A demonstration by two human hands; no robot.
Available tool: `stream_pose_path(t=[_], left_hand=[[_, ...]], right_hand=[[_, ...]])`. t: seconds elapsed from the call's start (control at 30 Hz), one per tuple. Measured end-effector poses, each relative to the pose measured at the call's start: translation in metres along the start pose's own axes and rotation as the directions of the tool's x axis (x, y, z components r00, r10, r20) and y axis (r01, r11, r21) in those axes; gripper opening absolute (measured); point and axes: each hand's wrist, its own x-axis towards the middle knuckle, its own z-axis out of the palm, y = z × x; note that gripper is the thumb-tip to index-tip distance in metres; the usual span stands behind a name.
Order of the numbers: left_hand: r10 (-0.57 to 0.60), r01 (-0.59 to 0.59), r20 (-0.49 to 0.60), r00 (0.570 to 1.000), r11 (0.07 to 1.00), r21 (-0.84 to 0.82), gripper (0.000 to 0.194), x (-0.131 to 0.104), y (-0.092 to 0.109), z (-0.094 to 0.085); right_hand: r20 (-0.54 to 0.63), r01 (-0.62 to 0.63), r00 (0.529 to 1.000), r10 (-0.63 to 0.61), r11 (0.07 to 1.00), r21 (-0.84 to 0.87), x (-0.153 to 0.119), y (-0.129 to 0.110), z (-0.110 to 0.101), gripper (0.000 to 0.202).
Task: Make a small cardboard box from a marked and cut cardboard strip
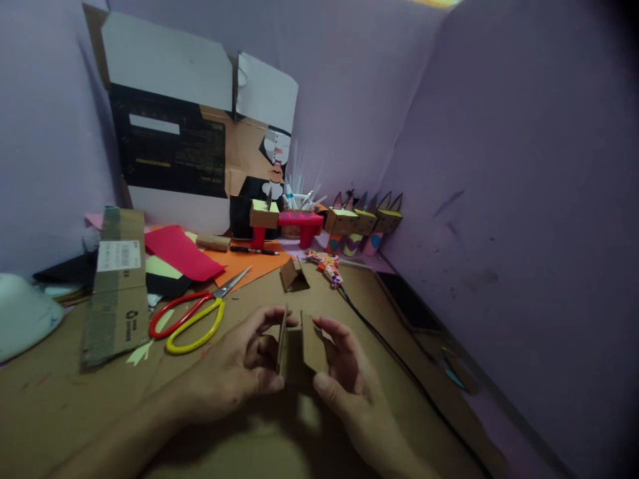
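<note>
My left hand (239,366) grips a small flat piece of brown cardboard (283,342) by its edges, seen nearly edge-on. Opposite it, my right hand (349,386) holds another small cardboard piece (313,346), its fingers behind and its thumb at the lower corner. A narrow gap parts the two pieces, which are held upright above the cardboard-covered table (279,439). Just beyond my hands stands a small folded cardboard shape (295,276). Scissors (200,316) with one red and one yellow handle lie left of my left hand, blades pointing away.
A patterned glue gun (327,267) trails a black cord (399,372) past my right hand. A phone (409,301) lies by the right wall. Cardboard animal figures (357,226) stand behind. Left are a cardboard strip (117,286) and red paper (184,253); a large flattened box (174,146) leans behind.
</note>
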Motion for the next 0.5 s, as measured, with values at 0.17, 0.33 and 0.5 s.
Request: stream_pose_path(t=[0.17, 0.33, 0.5], left_hand=[[-0.008, 0.003, 0.024, 1.000, 0.981, 0.194, 0.067, -0.004, 0.008, 0.003], [0.158, -0.151, 0.016, 0.987, 0.896, 0.417, 0.058, -0.005, 0.014, 0.004], [0.103, -0.061, -0.191, 0.976, 0.975, 0.213, 0.037, 0.004, 0.003, 0.015]], right_hand=[[0.002, 0.058, 0.998, -0.058, 0.996, 0.070, -0.002, -0.002, 0.001, 0.050], [0.031, 0.092, 0.995, -0.095, 0.992, 0.083, -0.004, -0.001, 0.001, 0.053], [0.150, 0.011, 0.988, -0.039, 0.983, 0.183, -0.004, -0.003, 0.004, 0.058]])
